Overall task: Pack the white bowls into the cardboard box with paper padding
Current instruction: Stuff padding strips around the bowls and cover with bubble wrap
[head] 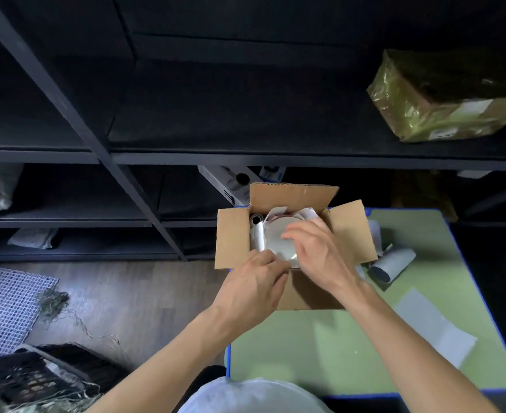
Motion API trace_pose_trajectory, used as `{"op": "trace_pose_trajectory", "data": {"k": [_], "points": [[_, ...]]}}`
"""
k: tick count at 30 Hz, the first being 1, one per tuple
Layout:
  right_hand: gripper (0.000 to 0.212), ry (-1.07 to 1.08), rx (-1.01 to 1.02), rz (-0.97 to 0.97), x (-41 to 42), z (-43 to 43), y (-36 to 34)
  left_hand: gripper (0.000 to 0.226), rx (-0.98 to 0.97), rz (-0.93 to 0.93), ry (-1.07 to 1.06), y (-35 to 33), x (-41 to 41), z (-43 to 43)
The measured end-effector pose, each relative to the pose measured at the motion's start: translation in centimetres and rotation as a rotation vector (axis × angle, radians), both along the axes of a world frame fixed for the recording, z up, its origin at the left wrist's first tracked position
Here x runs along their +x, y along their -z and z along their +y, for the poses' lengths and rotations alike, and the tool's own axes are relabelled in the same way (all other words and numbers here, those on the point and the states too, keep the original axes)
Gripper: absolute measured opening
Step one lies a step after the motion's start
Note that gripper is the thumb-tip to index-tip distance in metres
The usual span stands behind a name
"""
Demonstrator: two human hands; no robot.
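Both my hands work inside the open cardboard box (pixel 234 236) at the far corner of the green table (pixel 305 353). My right hand (pixel 317 251) lies over a white bowl (pixel 277 236), fingers loosely spread and fairly straight, touching its pale round face rather than gripping it. My left hand (pixel 254 284) sits at the bowl's near edge with fingers curled. Whether they pinch the bowl's rim or the paper padding (pixel 257 236) just beyond my knuckles, I cannot tell.

The bowl is already down in the box, under my right palm, with crumpled paper tucked along the side beyond my left fingertips and more showing past my right fingertips.

By my judgement the bowl is stiff, smooth and breakable, probably glazed and slick, with enough weight to chip against a neighbour. It is best taken by the rim with both hands on opposite sides and lowered, not dropped. The paper is light and soft, and can be pushed into gaps with the fingertips.

A grey roll (pixel 393 263) lies just outside my right wrist, and a loose sheet of paper (pixel 433 326) rests nearer me beside my right forearm. A parcel in shiny wrap (pixel 442 96) sits on the dark shelf (pixel 246 150) well beyond both hands
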State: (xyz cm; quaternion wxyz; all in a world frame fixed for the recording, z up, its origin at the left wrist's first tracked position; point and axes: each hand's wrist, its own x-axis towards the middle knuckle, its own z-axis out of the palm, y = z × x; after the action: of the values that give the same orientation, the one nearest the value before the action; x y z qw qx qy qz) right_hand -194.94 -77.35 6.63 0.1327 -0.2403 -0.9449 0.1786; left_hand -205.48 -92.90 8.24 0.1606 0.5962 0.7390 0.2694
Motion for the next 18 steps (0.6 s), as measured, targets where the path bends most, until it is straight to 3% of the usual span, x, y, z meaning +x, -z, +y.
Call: {"op": "trace_pose_trajectory", "data": {"k": [11, 15, 18], "points": [[0.032, 0.059, -0.098, 0.097, 6.2, -0.5, -1.9, 0.022, -0.003, -0.031, -0.006, -1.2, 4.7, 2.8], [0.021, 0.122, -0.105, 0.078, 9.3, 0.5, -2.8, 0.020, 0.015, -0.072, 0.021, -1.5, 6.9, 4.7], [0.030, 0.157, -0.105, 0.072, 11.9, 1.3, -2.8, 0.021, 0.000, -0.091, 0.081, -1.5, 8.9, 6.3]]}}
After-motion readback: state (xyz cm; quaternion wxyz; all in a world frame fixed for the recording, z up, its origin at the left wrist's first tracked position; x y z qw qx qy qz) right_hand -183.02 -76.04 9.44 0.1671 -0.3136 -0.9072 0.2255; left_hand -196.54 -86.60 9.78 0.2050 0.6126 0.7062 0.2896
